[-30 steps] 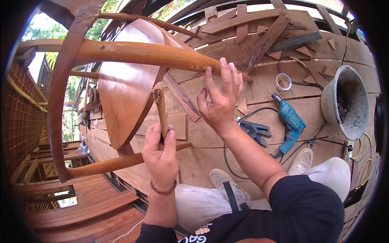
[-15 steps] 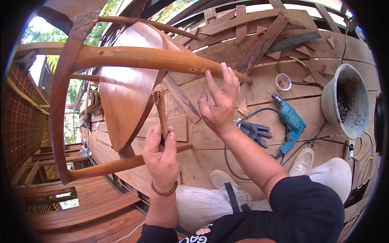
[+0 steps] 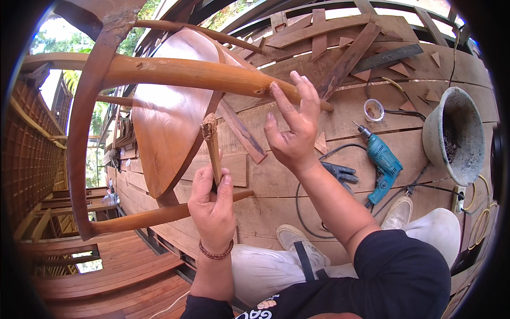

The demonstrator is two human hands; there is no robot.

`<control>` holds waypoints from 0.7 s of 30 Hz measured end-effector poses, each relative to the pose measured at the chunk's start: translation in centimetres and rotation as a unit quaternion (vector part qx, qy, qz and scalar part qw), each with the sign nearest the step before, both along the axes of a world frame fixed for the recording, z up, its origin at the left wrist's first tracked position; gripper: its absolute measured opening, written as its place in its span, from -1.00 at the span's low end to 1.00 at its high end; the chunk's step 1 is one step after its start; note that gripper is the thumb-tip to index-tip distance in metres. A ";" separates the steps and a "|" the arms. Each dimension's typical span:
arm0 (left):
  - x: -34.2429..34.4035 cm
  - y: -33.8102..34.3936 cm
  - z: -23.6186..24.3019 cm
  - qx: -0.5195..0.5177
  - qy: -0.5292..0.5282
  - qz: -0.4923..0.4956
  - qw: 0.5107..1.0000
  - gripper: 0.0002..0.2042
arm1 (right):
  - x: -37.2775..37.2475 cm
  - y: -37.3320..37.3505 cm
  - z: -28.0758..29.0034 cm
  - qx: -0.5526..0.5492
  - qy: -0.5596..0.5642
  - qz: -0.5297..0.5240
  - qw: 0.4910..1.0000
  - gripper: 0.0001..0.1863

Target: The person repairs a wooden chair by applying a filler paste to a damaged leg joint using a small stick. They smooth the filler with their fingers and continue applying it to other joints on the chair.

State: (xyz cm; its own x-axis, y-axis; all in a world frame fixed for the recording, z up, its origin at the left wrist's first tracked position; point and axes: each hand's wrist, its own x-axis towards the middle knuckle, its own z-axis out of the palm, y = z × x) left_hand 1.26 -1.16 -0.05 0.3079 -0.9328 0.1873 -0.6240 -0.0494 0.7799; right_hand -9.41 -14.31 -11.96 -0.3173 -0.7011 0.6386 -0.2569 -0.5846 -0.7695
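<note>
Left hand [image 3: 212, 207] pinching a paste-tipped stick [image 3: 213, 151], right hand [image 3: 297, 141] spread, index fingertip against chair leg [image 3: 202, 73], teal drill [image 3: 383, 159] on planks [image 3: 265, 210] nearby

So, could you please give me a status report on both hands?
Left hand grips stick, brown lump on its tip. Right hand open, index fingertip apparently touching wooden leg. Drill on floor, right of both hands.

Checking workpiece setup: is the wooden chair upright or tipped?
Tipped: the wooden chair isn't standing; its legs run sideways across the plank floor, free ends toward picture right.
</note>
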 end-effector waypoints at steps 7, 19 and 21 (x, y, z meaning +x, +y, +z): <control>-0.1 0.1 -0.3 -0.004 -0.006 -0.004 1.000 -0.60 | 0.0 0.9 0.6 -0.020 0.034 0.017 0.999 -0.44; -1.9 -0.7 0.9 -0.001 0.090 -0.014 0.996 -0.67 | 0.5 1.5 -0.7 0.036 -0.200 0.128 0.971 -0.66; -2.4 0.1 1.5 0.024 0.072 -0.065 0.995 -0.69 | 2.8 4.2 -2.5 0.095 -0.176 0.218 0.955 -0.64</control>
